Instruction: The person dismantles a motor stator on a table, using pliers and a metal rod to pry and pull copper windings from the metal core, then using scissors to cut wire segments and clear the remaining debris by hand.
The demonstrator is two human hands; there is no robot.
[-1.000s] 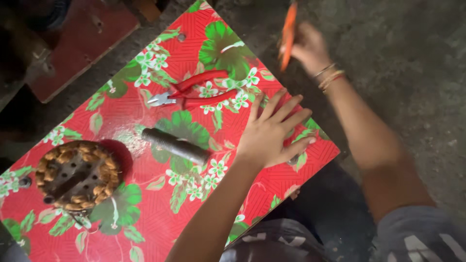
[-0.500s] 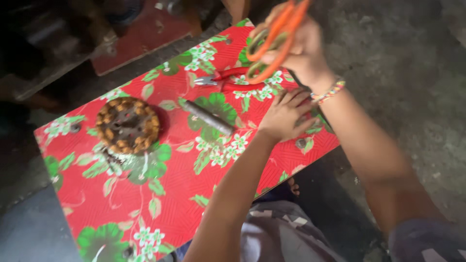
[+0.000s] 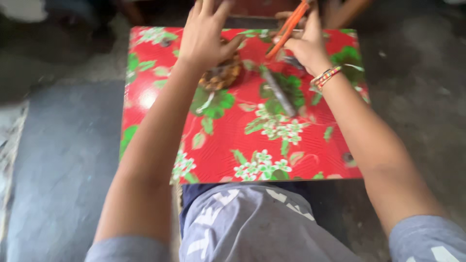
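Note:
A low table (image 3: 233, 145) covered in red cloth with green and white flowers stands in front of me. My left hand (image 3: 206, 31) reaches over a round copper-wound coil part (image 3: 221, 75) at the table's far side, fingers spread, resting on or just above it; contact is blurred. My right hand (image 3: 306, 43) grips an orange-handled tool (image 3: 289, 29), which points up and away. A grey metal rod (image 3: 281, 94) lies on the cloth just below that hand. The red-handled pliers from earlier are hidden behind my right hand.
My knees in grey shorts (image 3: 257, 223) sit at the table's near edge. Grey concrete floor (image 3: 58, 160) lies on both sides. Dark blurred shapes stand beyond the far edge.
My view has swung round so the table now lies straight ahead. My left hand moved from near the rod to the coil part. My right hand brought the orange tool over the table.

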